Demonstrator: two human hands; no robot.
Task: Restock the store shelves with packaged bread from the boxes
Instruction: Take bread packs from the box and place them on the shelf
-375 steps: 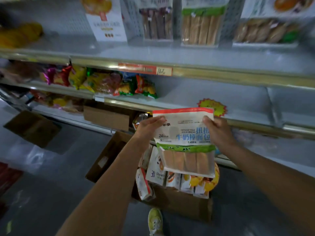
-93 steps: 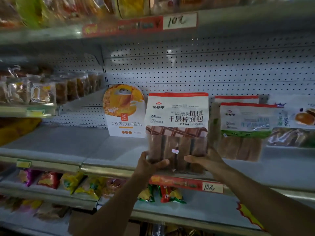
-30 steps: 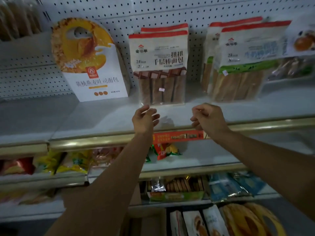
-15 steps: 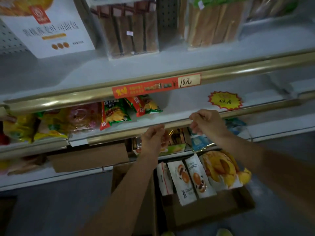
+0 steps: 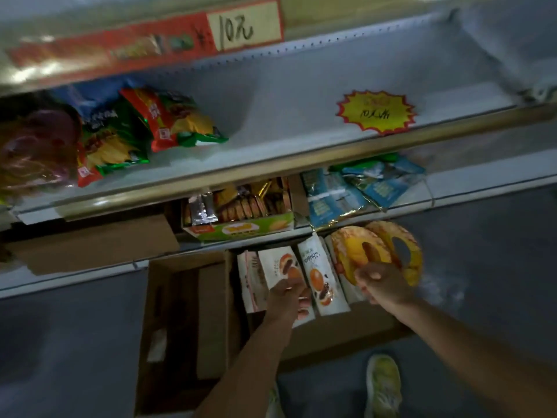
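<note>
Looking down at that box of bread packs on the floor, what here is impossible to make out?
Head view, the only one:
- Left hand: whether its fingers already grip the white bread pack; blurred, fingers hidden behind the hand.
- Right hand: it covers the lower part of the yellow round-topped pack; grip unclear.
- Red price strip: small print blurred.
- Cardboard box: depth hidden by packs.

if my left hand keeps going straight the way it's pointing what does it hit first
Probably the white bread pack standing in the box: the left hand already overlaps its lower part, fingers toward it. Contact is unclear in the blur.
</note>
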